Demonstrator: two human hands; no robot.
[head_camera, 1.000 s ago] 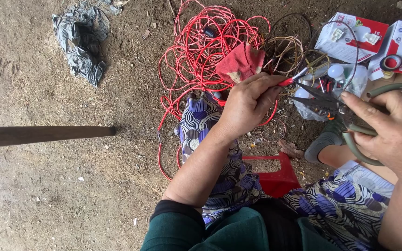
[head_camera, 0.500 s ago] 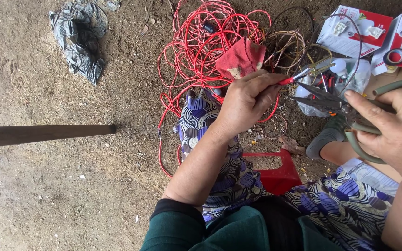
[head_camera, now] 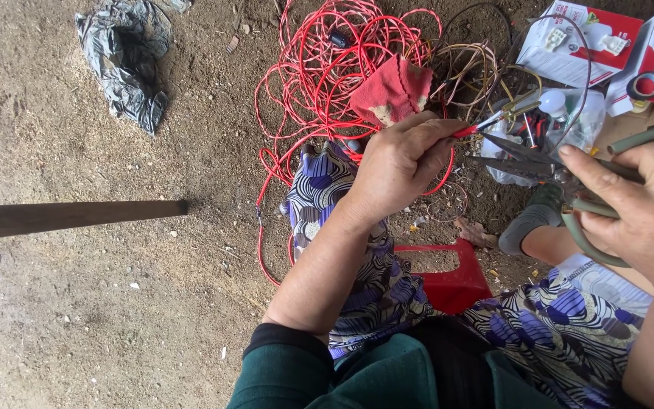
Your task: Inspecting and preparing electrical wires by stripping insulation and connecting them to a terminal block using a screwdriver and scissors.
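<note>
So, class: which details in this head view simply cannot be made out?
- Tool handle: mostly hidden inside the left hand.
- Grey cable: its end runs off the right edge; the right hand covers the middle.
- Red stool: mostly covered by the patterned trousers.
- Plastic bag's contents: too small.

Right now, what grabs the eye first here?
The tangle of red wire on the dirt at top centre, with a red rag on it. Just below, the left hand holds a red-handled tool, while the right hand at the right edge holds a loop of grey-green cable. Red and white boxes sit top right.
</note>
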